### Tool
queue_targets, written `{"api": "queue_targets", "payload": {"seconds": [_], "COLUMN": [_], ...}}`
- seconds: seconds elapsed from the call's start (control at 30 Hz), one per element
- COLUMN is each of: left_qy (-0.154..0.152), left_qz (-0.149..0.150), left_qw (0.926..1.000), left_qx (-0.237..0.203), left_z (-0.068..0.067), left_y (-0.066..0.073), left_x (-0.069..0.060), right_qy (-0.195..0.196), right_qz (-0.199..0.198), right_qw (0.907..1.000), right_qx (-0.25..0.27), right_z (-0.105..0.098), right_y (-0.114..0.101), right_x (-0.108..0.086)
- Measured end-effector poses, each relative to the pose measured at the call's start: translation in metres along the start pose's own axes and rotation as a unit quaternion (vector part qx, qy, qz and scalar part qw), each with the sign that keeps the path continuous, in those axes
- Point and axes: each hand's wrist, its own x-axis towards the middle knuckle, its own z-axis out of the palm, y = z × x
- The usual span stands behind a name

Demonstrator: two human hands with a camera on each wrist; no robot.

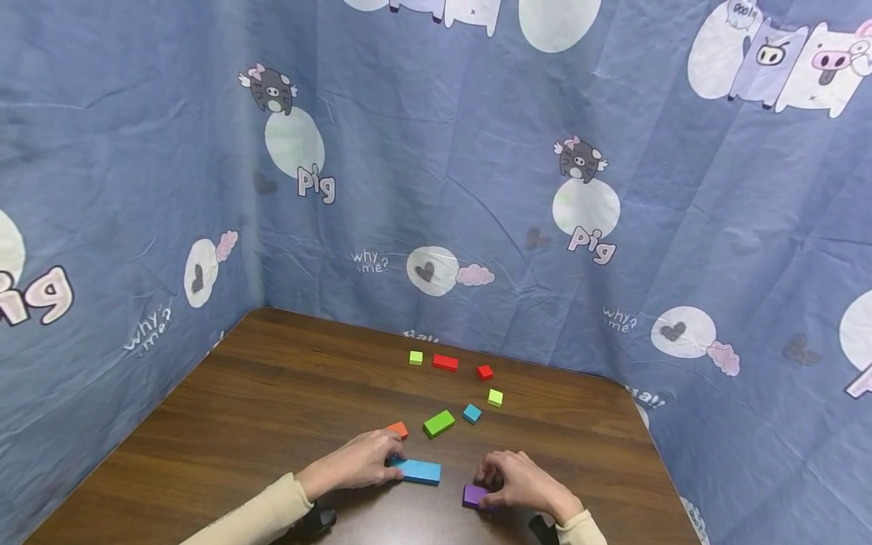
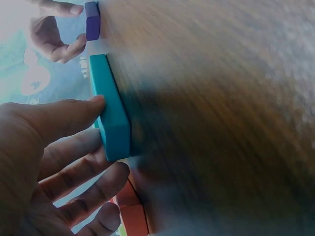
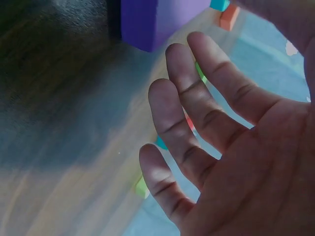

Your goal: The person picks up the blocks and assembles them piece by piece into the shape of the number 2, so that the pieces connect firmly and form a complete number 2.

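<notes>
My left hand (image 1: 361, 459) pinches the left end of a long blue block (image 1: 421, 471) lying on the table. In the left wrist view the thumb presses one long side of this blue block (image 2: 109, 105); the index fingertip goes out of sight behind it. An orange block (image 1: 398, 430) lies just beyond the left fingers. My right hand (image 1: 521, 482) is around a purple block (image 1: 474, 496), with thumb and fingers spread. In the right wrist view the fingers stand apart from the purple block (image 3: 147, 22); the thumb tip is out of frame.
Beyond the hands lie a green block (image 1: 439, 424), a small blue block (image 1: 471, 413), lime cubes (image 1: 495, 397) and red blocks (image 1: 446, 362). The brown wooden table (image 1: 300, 378) ends at a blue patterned curtain (image 1: 443, 189) at the back and sides.
</notes>
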Motion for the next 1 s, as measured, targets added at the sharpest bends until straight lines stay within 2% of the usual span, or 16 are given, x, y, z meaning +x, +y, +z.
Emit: {"api": "queue_targets", "payload": {"seconds": [0.47, 1.0], "left_qy": [0.004, 0.009], "left_qz": [0.004, -0.005], "left_qw": [1.0000, 0.9999], "left_qx": [0.003, -0.006], "left_z": [0.001, 0.002], "left_y": [-0.002, 0.000], "left_x": [0.000, -0.001], "right_qy": [-0.003, 0.008], "right_qz": [-0.021, 0.021], "right_qw": [0.9998, 0.9996], "right_qx": [0.000, -0.015], "right_z": [0.008, 0.002], "right_y": [0.003, 0.015], "right_x": [-0.002, -0.005]}}
